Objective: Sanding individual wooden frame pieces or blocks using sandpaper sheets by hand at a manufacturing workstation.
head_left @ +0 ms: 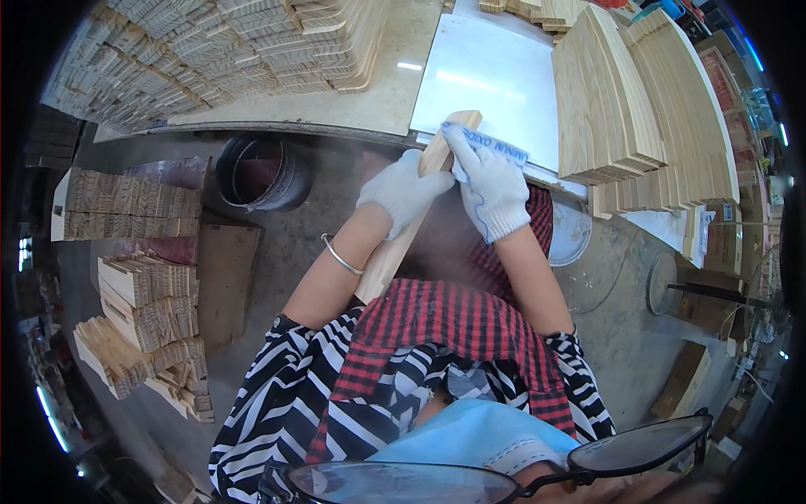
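A long, pale wooden board (393, 256) slants from my lap up to the front edge of the worktable. My left hand (401, 193), in a white knit glove, is wrapped around it below its far end. Gloved the same way, my right hand (489, 183) presses a strip of sandpaper (506, 149) against the board's right edge near the far end. The strip's white back with blue print faces up, and one end sticks out to the right of my fingers. The grit side is hidden.
Stacked boards (252, 50) fill the worktable's left side; more boards (609, 97) stand at its right. Between them lies a glossy white panel (491, 71). A dark bucket (262, 172) is on the floor at left, near piles of wood pieces (147, 302). A fan (663, 284) stands at right.
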Demonstrator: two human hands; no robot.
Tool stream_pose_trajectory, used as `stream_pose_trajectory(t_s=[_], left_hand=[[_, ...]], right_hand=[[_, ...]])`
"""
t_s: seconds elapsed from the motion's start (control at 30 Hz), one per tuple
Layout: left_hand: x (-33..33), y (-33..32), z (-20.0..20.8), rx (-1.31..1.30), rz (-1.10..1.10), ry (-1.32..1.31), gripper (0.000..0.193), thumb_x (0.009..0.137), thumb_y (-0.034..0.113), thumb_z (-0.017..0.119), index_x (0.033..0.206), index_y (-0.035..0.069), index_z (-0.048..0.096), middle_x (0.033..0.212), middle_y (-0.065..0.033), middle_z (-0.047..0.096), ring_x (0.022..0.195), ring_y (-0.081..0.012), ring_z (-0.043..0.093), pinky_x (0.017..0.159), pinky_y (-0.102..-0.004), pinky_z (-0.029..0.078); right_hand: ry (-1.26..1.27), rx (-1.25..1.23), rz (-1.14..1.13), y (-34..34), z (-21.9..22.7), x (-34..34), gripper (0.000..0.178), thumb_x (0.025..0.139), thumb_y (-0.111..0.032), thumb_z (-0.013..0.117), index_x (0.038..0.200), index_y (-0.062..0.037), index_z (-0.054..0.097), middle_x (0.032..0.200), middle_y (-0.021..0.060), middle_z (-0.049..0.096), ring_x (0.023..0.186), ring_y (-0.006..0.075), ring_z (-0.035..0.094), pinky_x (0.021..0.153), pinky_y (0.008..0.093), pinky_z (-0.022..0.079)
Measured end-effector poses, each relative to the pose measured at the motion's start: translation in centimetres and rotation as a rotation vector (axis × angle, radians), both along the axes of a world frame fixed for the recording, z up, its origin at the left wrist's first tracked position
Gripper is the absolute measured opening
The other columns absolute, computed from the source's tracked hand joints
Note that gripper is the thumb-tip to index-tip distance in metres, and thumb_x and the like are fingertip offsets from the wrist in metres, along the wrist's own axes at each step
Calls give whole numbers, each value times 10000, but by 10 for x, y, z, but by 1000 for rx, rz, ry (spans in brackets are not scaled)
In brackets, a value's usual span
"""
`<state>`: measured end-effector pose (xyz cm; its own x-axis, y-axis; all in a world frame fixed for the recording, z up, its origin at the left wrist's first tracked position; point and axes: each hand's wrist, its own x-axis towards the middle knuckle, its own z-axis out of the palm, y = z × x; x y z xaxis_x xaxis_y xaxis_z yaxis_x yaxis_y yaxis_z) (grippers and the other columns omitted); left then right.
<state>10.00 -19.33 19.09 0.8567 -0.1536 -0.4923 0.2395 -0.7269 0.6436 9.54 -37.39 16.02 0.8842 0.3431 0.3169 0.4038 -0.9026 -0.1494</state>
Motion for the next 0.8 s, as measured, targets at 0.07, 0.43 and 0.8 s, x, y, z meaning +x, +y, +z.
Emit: stream_pose_trajectory(t_s=[0.07, 0.43, 0.8], left_hand=[[-1, 2, -4, 10, -7, 5, 740, 820, 601, 563, 1247, -2, 525, 1120, -244, 664, 1023, -351, 665, 896, -405, 492], [-1, 4, -33, -287, 77, -50, 644, 867, 535, 558, 1243, 12, 531, 1022, -194, 675, 917, -312, 672, 838, -386, 513], [-40, 32, -75, -1577, 335, 660, 595, 1017, 530, 372, 1340, 41, 480, 1004, -232, 630, 785, -307, 672, 702, -472, 592]], right_hand=[[66, 10, 7, -9, -9, -10, 512, 954, -231, 498, 1459, -268, 424, 903, 136, 662, 781, 323, 667, 694, 459, 533], [381, 92, -98, 1, 16, -13, 415, 1013, -291, 422, 1428, -276, 404, 881, 161, 707, 757, 375, 686, 667, 507, 531], [130, 177, -20, 13, 26, 7, 478, 974, -292, 503, 1441, -240, 414, 819, 145, 703, 709, 362, 679, 628, 470, 531]])
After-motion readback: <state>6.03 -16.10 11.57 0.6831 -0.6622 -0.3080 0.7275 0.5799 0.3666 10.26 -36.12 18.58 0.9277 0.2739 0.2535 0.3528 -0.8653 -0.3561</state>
